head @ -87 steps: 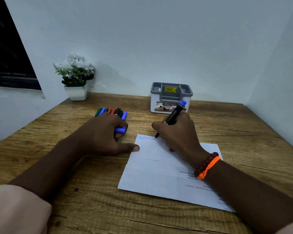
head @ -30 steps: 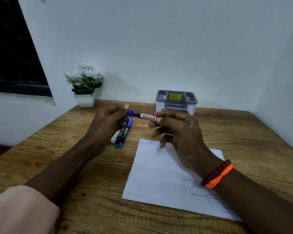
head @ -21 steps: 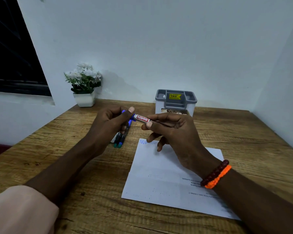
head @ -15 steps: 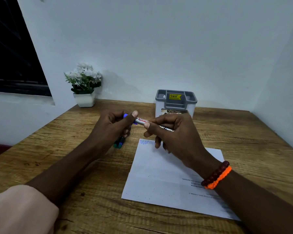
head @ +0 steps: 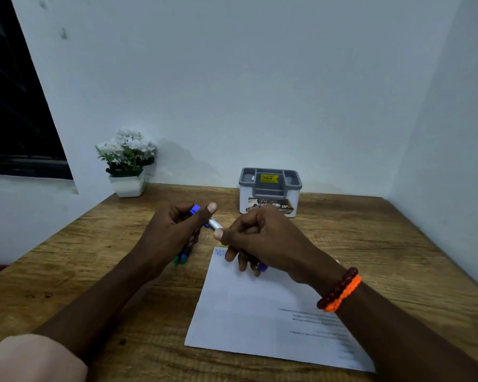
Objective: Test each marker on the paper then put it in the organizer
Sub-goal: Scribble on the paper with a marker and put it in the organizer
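Left hand (head: 177, 232) pinches the blue cap (head: 196, 210); right hand (head: 262, 238) grips the white-barrelled blue marker (head: 215, 224), held above the table just far of the white paper sheet (head: 254, 307), probably for capping. Versus a second ago: cap and barrel now meet. Grey plastic organizer (head: 270, 188) stands far, holding no marker that I can see.

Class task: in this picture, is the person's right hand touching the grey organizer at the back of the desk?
Apart. The head view shows the right hand gripping the marker nearer the camera than the organizer.
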